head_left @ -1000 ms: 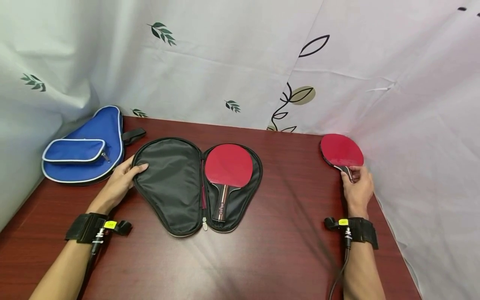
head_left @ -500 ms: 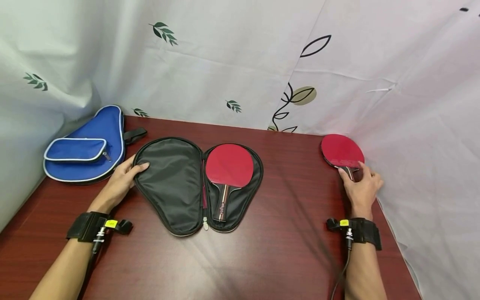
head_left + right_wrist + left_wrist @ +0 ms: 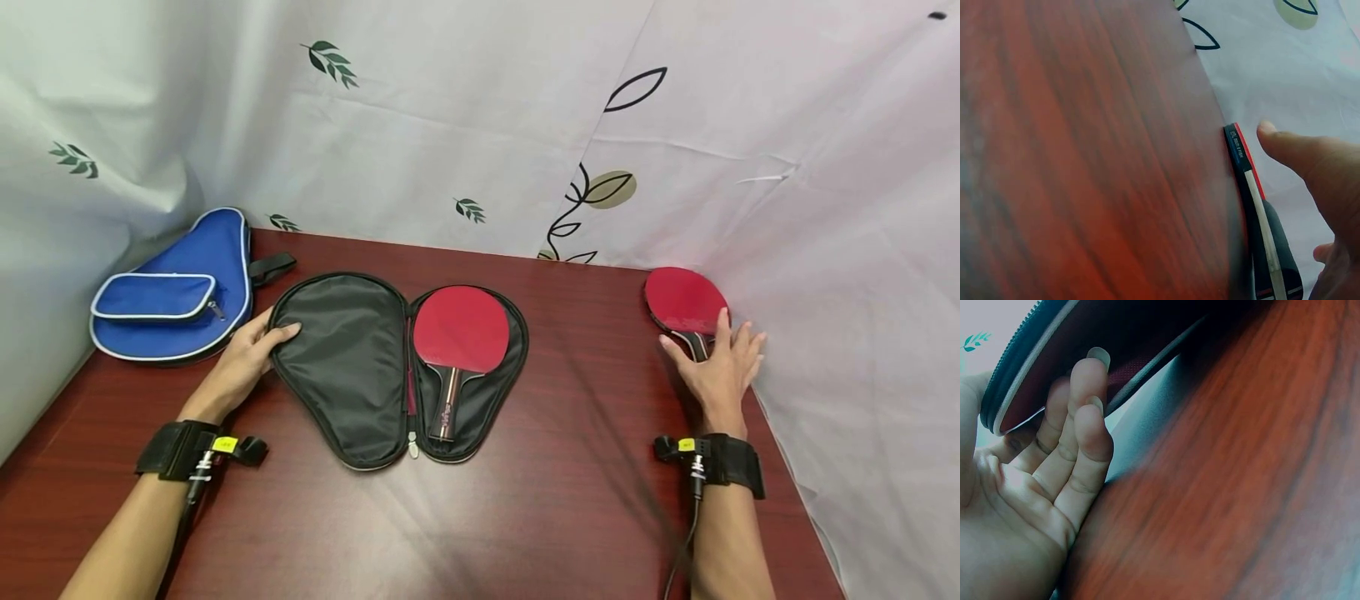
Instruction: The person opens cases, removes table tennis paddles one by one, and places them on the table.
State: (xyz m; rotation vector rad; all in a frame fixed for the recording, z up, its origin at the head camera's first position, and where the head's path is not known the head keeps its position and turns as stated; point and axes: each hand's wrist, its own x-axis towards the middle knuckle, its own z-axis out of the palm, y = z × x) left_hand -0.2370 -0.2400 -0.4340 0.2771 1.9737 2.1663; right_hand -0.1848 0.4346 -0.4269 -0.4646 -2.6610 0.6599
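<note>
At right of frame the right hand [image 3: 718,367] hovers spread over the second paddle [image 3: 684,304], seemingly not gripping. The left hand [image 3: 247,360] pinches the open black case [image 3: 337,358]. Next calls for closing on the handle.

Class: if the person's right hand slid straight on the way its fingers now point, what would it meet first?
The right hand would most likely run onto the red paddle lying just ahead of its fingertips, then the curtain behind.

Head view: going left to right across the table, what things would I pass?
Blue case → left hand → open black case → paddle inside it → second paddle → right hand.
</note>
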